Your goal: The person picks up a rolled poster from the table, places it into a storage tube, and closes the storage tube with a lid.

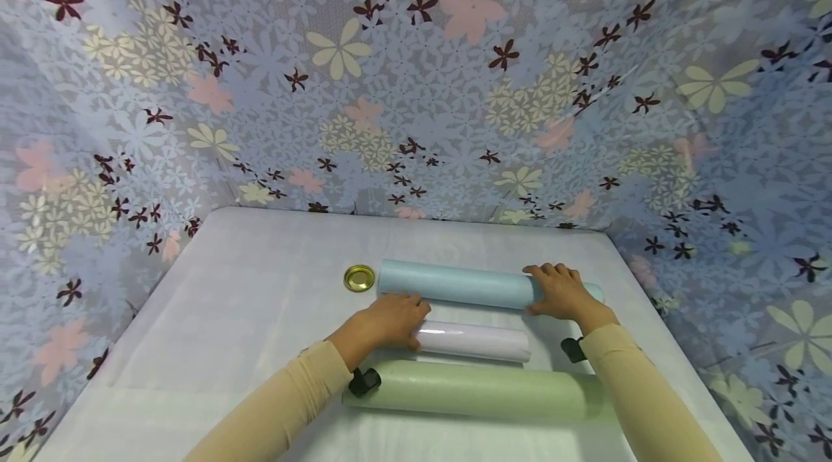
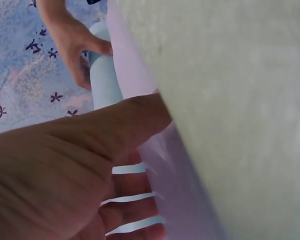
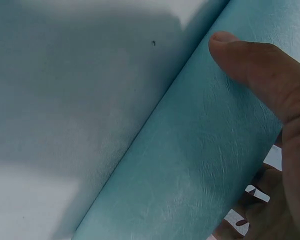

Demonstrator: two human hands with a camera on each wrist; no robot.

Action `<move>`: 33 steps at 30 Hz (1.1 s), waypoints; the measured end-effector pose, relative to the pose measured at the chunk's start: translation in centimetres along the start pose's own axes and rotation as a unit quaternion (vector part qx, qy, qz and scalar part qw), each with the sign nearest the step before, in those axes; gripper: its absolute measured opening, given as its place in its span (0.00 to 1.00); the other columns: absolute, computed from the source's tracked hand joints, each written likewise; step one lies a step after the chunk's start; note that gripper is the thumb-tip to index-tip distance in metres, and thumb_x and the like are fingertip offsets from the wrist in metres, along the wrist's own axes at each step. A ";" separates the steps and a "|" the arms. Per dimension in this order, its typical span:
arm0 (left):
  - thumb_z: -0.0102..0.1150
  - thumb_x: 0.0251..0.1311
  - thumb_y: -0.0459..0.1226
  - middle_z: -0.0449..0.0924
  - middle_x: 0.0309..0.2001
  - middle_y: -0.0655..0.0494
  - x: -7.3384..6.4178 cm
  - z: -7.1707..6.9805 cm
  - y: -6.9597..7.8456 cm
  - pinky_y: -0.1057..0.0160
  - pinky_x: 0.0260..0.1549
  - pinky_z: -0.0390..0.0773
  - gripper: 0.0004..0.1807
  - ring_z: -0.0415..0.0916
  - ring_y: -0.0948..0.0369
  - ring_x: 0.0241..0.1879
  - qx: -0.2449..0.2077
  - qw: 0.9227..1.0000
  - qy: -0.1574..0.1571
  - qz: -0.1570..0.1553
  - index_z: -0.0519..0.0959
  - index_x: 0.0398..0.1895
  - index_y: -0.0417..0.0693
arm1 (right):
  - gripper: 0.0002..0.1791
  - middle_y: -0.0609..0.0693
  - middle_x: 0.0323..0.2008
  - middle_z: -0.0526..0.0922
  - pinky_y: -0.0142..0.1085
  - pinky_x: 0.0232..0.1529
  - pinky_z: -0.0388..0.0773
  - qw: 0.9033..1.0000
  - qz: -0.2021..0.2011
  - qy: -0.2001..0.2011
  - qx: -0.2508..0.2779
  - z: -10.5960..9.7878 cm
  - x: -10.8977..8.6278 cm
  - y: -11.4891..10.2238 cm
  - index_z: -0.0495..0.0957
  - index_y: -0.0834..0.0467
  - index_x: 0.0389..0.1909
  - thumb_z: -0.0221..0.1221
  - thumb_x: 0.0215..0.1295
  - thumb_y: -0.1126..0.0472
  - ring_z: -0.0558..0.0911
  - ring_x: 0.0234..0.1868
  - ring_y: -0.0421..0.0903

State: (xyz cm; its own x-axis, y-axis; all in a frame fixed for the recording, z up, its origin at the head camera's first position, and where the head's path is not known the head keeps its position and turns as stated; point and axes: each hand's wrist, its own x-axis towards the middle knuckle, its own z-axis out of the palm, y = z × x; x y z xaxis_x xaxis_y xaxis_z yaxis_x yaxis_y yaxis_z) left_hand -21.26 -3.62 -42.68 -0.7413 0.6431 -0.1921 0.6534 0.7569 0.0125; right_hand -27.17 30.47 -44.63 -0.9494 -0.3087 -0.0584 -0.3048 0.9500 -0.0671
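Observation:
Three rolls of sheet material lie side by side on a white-covered table. My left hand (image 1: 395,319) grips the left end of the shiny white roll (image 1: 474,341), the shortest one. In the left wrist view its thumb lies on one side of the white roll (image 2: 172,175) and the fingers on the other. My right hand (image 1: 560,291) spans the light blue roll (image 1: 455,283) near its right end. In the right wrist view the thumb rests on top of the blue roll (image 3: 185,145), with the fingers on its far side, partly hidden.
Nearest me, the thick pale green roll (image 1: 474,388) lies partly under both forearms. A small round gold lid or dish (image 1: 359,278) sits just left of the blue roll. Flowered cloth (image 1: 416,86) hangs around the table (image 1: 260,267) at the back and sides.

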 end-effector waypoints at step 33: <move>0.68 0.49 0.51 0.78 0.42 0.56 0.9 1.5 -0.2 0.62 0.37 0.77 0.26 0.77 0.59 0.39 0.012 1.000 0.010 0.012 0.73 0.49 0.51 | 0.45 0.62 0.54 0.74 0.63 0.53 0.62 1.000 0.012 -0.018 0.005 1.2 1.1 -0.6 0.64 0.56 0.63 0.72 0.42 0.47 0.70 0.54 0.64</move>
State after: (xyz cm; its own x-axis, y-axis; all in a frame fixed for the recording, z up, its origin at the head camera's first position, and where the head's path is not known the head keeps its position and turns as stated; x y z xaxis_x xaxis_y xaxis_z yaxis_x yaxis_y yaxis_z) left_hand -21.77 -3.36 -44.28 -0.7280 0.6638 -0.1715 0.6746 0.7381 -0.0067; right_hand -27.93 29.47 -45.89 -0.9532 -0.2871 -0.0952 -0.2806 0.9568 -0.0760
